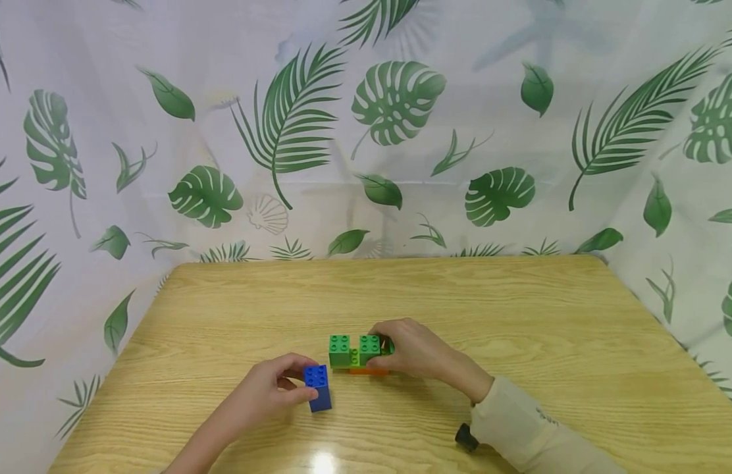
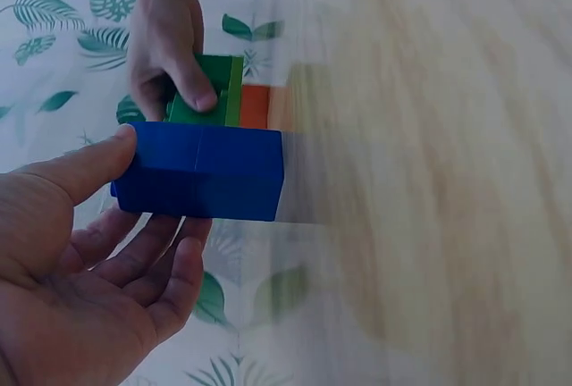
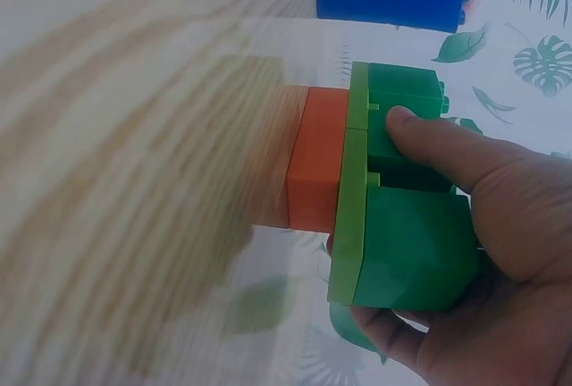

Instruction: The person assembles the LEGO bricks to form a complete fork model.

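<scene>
My left hand pinches a stack of two blue toy bricks by its upper part, thumb on the near side and fingers behind. The stack stands upright, studs up, in the head view. To its right is a built piece: green bricks on a thin lime-green layer, with an orange brick underneath at the table. My right hand grips this piece, its thumb against a middle green brick. Part of the piece's right end is hidden behind that hand in the head view.
The wood-grain table reaches back to a white curtain printed with green leaves, which also closes in both sides. A small black object sits by the right sleeve.
</scene>
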`<state>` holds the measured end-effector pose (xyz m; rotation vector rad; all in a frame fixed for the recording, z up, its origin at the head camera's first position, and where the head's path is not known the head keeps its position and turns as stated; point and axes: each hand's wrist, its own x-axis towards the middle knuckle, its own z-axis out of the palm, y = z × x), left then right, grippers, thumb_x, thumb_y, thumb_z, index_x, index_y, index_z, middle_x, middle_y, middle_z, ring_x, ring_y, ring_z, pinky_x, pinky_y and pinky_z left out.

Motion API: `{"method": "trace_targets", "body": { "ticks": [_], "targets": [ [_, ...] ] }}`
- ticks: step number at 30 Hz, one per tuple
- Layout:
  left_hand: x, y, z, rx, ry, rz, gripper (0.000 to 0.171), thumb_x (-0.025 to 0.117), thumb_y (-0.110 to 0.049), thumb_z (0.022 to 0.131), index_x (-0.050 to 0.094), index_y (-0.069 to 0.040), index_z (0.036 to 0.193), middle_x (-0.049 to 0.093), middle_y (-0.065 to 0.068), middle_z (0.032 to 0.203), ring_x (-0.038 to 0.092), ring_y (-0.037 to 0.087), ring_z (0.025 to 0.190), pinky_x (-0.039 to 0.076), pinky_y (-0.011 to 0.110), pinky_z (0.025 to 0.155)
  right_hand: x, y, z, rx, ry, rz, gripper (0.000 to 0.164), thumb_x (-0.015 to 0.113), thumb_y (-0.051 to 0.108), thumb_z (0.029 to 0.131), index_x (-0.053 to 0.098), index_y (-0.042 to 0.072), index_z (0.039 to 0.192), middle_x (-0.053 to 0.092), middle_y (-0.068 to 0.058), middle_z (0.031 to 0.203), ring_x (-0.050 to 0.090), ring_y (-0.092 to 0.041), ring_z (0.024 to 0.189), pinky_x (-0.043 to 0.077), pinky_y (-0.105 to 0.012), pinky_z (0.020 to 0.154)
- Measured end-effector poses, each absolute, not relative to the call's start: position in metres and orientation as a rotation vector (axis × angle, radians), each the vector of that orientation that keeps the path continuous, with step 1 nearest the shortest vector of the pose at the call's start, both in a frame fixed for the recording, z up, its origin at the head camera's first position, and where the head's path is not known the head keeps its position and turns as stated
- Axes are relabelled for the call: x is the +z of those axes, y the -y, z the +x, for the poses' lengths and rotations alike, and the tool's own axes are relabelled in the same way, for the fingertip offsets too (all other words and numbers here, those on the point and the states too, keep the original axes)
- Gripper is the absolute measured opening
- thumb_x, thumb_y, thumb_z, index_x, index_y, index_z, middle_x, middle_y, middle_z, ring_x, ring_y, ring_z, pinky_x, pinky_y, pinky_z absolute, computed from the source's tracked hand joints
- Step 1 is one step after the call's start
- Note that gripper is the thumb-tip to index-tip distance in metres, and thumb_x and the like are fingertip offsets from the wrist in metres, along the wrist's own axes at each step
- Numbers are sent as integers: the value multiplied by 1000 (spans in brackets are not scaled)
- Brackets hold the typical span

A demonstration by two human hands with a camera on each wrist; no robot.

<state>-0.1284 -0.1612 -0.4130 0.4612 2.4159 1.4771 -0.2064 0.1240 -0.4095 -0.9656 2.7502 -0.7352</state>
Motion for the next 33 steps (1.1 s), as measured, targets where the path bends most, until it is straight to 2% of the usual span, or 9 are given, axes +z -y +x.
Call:
{"method": "trace_targets", "body": {
  "ticks": [16, 28, 33],
  "targets": [
    [-415, 117, -122, 1502, -2261, 587, 38, 81, -18, 92, 69, -3, 124, 72, 3, 114, 66, 24, 108, 56, 29, 86, -412, -126, -208, -745, -2745, -984, 35, 86, 29, 88, 73, 5, 111, 71, 2, 96, 62, -12, 82, 53, -30, 74],
    [-417, 92, -126, 1479, -2235, 611, 34, 82, -17, 91, 71, -8, 122, 72, 3, 119, 69, 19, 103, 56, 25, 81, -412, -126, -208, -761, -2742, -1001, 35, 86, 29, 87, 73, 6, 109, 70, 3, 93, 62, -15, 80, 52, -29, 72],
    [-417, 88, -126, 1477, -2232, 598, 33, 82, -17, 91, 72, -10, 121, 72, 1, 119, 67, 20, 107, 56, 25, 82, -411, -126, -207, -763, -2741, -1007, 34, 86, 28, 87, 73, 6, 109, 70, 3, 93, 62, -15, 80, 51, -29, 71]
  ]
}}
